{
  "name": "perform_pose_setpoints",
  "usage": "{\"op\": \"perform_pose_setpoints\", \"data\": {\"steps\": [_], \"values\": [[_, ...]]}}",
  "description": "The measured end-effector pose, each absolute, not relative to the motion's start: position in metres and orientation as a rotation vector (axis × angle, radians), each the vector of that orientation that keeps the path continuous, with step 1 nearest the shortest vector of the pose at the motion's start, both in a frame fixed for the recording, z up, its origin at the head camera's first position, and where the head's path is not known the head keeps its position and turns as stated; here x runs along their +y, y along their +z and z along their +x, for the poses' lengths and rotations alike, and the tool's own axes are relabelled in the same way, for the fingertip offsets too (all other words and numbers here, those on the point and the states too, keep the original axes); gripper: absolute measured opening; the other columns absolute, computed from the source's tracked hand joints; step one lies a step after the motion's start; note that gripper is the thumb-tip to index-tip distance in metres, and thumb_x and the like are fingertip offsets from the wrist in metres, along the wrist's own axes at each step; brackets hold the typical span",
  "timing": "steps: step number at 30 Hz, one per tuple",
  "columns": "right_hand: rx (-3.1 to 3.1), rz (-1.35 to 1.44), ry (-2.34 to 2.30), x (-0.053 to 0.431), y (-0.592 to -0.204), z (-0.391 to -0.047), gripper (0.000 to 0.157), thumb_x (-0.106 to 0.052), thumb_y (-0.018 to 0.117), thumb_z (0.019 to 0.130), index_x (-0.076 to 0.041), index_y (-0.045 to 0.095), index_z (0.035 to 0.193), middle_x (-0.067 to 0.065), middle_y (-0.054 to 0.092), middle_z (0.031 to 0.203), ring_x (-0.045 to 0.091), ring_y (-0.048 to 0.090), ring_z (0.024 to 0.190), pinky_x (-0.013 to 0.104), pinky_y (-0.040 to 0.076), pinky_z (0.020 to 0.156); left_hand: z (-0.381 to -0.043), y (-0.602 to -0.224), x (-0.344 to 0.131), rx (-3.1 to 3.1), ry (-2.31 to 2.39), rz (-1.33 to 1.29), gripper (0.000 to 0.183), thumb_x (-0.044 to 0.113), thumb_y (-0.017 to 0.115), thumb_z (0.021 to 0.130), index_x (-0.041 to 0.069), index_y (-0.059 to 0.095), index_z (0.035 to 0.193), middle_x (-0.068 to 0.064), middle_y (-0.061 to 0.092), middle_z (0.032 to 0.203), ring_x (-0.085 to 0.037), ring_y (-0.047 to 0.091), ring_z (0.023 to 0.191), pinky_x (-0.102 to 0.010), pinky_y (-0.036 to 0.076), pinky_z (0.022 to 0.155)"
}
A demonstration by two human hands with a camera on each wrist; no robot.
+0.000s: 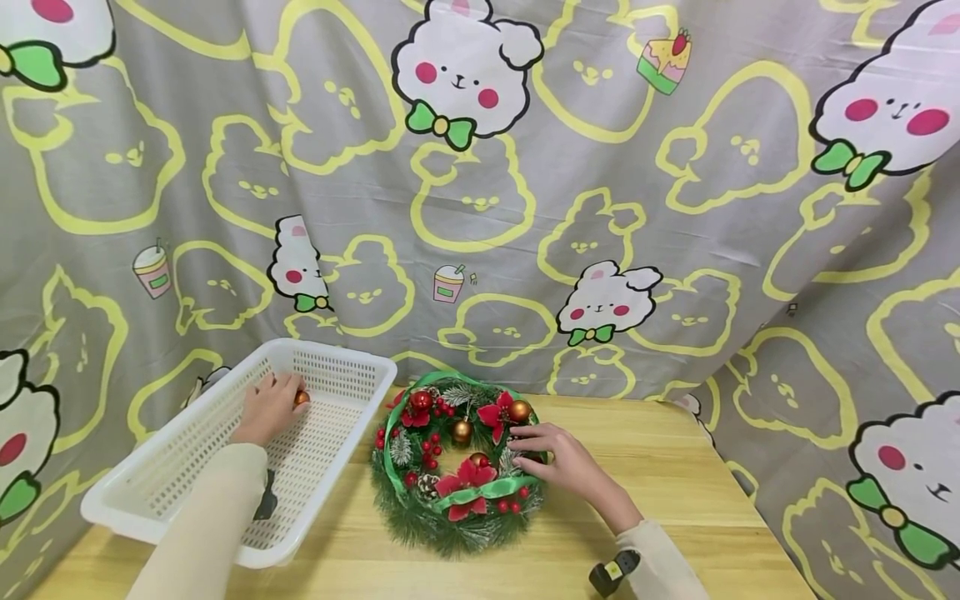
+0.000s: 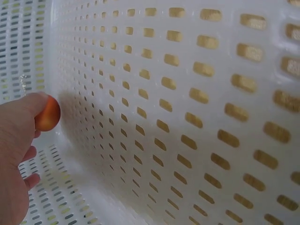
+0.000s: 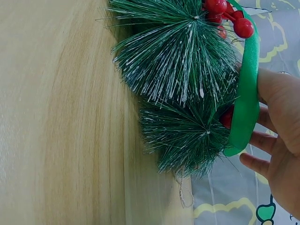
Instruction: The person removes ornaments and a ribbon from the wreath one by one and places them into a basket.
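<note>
Inside the white perforated plastic basket (image 1: 345, 371), pinching a glossy orange ball (image 2: 51, 115) with the left hand (image 1: 268, 408), with the right hand (image 1: 566, 462) uncurled at the round green wreath (image 1: 467, 485) on the wooden worktop (image 1: 675, 458) — apparently the pick-up step; next, probably, lift clear.

The left arm (image 1: 201, 518) extends from near left toward the far side; the left-hand grip (image 1: 272, 407) is pinched, its back upward. The right arm (image 1: 666, 560) angles leftward from near right; the right-hand grip (image 1: 561, 458) has spread, slightly bent fingers (image 3: 264, 141).
</note>
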State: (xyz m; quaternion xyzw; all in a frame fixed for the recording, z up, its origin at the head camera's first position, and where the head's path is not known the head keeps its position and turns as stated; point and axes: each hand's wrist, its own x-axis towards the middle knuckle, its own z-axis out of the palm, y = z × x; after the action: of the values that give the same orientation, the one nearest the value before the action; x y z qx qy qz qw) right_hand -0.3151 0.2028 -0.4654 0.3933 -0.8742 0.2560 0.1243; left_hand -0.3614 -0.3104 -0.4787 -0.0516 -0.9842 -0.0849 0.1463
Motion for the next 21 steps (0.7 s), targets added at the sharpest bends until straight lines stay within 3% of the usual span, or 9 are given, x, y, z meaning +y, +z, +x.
{"op": "perform_pose_setpoints", "data": {"steps": [21], "values": [[-2.572,1.141,0.712,0.2023,-0.4625,-0.3131,0.027,-0.025,0.073,0.095,-0.014,0.077,0.119,0.010,0.069,0.133,0.029,0.064,0.120,0.050,0.054,0.097,-0.3577,-0.4794,-0.3087,-2.831,-0.272,-0.147,0.036,0.019,0.069,0.095,-0.003,0.060,0.121,-0.028,0.059,0.122,-0.047,0.048,0.109,-0.063,0.037,0.086]]}}
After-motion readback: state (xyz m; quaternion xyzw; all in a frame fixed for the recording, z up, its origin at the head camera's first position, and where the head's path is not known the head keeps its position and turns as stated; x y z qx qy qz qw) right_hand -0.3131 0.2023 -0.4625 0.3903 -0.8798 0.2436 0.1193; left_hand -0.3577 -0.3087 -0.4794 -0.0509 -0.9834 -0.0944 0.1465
